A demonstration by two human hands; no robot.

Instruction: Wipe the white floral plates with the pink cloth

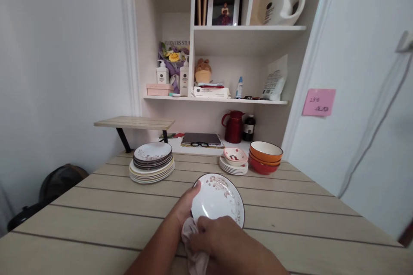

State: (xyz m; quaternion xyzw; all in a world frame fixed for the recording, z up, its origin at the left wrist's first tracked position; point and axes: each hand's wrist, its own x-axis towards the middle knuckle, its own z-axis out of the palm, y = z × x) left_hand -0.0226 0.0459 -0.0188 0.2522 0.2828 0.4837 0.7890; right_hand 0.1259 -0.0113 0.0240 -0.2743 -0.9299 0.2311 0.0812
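A white plate with a dark rim and brown floral pattern is held tilted above the table. My left hand grips its left edge, thumb on the upper face and the other fingers hidden behind. My right hand is closed on a pale pinkish cloth at the plate's lower edge; the cloth hangs down toward me. At the left stands a stack of dark-rimmed patterned plates on top of larger cream plates.
Small white plates carry a red-patterned bowl, beside stacked orange and red bowls. Behind are a red jug, a dark bottle and a laptop with glasses. A small raised shelf overhangs the table's back left.
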